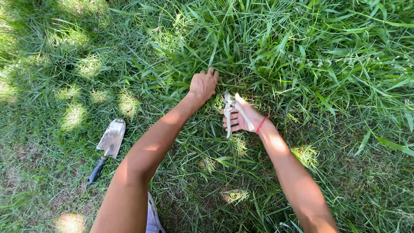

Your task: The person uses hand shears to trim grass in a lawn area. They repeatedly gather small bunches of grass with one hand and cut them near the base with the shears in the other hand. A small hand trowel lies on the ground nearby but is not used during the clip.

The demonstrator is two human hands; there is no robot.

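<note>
Standing right next to this person and looking down: the left hand [203,85] is bunched into a fist around a tuft of tall grass [224,51], pulling the blades up and away so the stems near the ground are stretched and bared. The right hand [239,119] is wrapped around a pair of white-handled garden shears [233,108], fingers curled over the lower handle and the handles spread apart a bit. The blade end points in toward the base of that gripped clump, just below the fist, which makes sense since holding the grass taut gives the blades something firm to bite. I honestly can't make out the blades themselves, they're buried in the green, so whether they're parted or pressed together is anyone's guess. There's a red band [261,124] on the right wrist. Both forearms reach out from the bottom of the view, elbows low, so the person looks crouched close to the ground. Off to the left, well apart from both hands, a hand trowel [108,149] with a dull metal scoop and a black handle lies flat on the shorter grass [56,129], parked within reach but out of the way. A bit of pale shoe [152,218] peeks out under the left arm. Dappled sun patches everywhere, with thicker, longer growth on the right side.
</note>
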